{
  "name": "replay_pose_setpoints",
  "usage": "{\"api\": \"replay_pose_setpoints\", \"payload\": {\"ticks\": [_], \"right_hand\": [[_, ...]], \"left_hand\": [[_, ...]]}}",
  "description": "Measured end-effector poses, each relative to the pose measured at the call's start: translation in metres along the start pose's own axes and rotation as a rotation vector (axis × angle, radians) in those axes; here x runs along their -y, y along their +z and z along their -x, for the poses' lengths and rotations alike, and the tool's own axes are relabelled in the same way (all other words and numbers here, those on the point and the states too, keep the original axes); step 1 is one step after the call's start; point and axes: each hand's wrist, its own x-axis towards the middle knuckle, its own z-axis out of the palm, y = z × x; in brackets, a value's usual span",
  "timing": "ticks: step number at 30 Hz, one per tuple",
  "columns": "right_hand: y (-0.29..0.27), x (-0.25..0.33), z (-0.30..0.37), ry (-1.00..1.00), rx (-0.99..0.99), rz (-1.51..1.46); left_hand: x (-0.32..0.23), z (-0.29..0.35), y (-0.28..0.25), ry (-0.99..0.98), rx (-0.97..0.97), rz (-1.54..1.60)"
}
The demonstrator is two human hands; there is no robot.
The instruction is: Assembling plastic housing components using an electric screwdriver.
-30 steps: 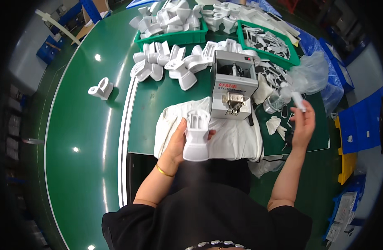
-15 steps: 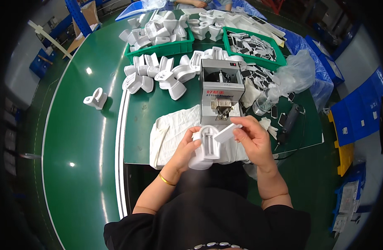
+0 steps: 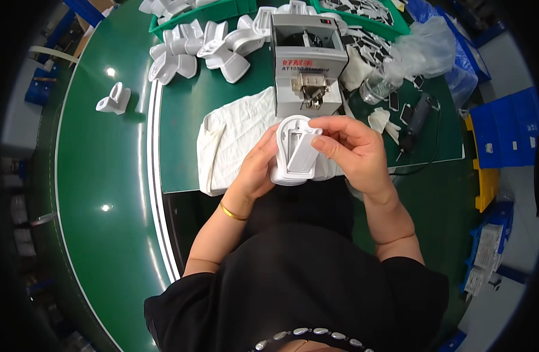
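In front of my body, my left hand (image 3: 259,167) grips a white plastic housing (image 3: 288,179) by its left side, its hollow side facing up. My right hand (image 3: 361,154) pinches a flat white cover strip (image 3: 304,155) near its far end, between thumb and fingers. The strip lies slantwise over the housing's long recess, its lower end within the rim. The recess's inside shows only partly, left of the strip. Under and behind the hands a white cloth (image 3: 237,132) is spread on the green table. A grey box-shaped machine (image 3: 288,100) stands just beyond the housing.
Several white housings (image 3: 225,61) crowd the far left, near a green bin (image 3: 222,12). A lone housing (image 3: 114,100) sits further left. Right of the machine are a clear bottle (image 3: 375,87), a plastic bag (image 3: 425,47), a corded electric screwdriver (image 3: 419,120) and another green bin (image 3: 372,23) of strips.
The cover strip has gone from being held beside the housing to lying over its recess. The view has tilted downward, so the table's things appear higher.
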Motion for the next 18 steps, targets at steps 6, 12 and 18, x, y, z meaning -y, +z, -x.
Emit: {"api": "replay_pose_setpoints", "payload": {"ticks": [6,12,18], "right_hand": [[0.000,-0.006,0.004,-0.058,0.010,0.163],[0.001,-0.004,0.007,0.007,-0.006,0.123],[0.001,-0.007,0.008,-0.027,0.002,0.152]], "left_hand": [[0.002,0.001,-0.017,-0.033,0.255,0.019],[-0.010,0.014,-0.002,0.082,0.206,-0.163],[-0.014,0.014,0.000,0.120,0.236,-0.199]]}}
